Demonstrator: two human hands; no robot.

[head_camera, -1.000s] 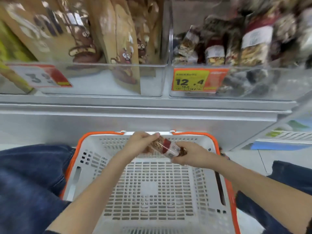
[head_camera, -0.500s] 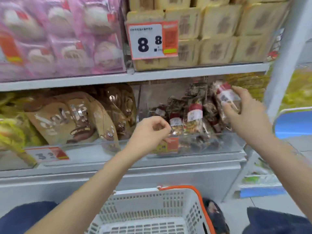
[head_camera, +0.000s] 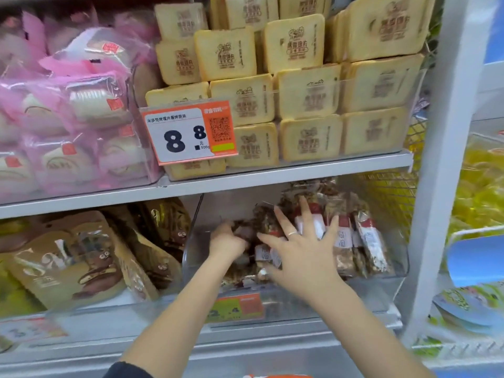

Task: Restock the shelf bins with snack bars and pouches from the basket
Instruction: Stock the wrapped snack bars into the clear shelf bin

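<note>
Clear plastic walls the lower-shelf bin (head_camera: 398,266) where both hands work — the right hand (head_camera: 302,249), a ring on one finger, lies spread flat with straight fingers against the upright snack bars (head_camera: 368,241), which stand packed in the bin's right half. The left hand (head_camera: 226,241) reaches into the bin's left part with fingers curled round a dark packet (head_camera: 242,231) — blurred, so what it is stays unclear. Brown pouches (head_camera: 68,266) fill the neighbouring bin to the left, under an 8.8 price tag (head_camera: 188,132).
</note>
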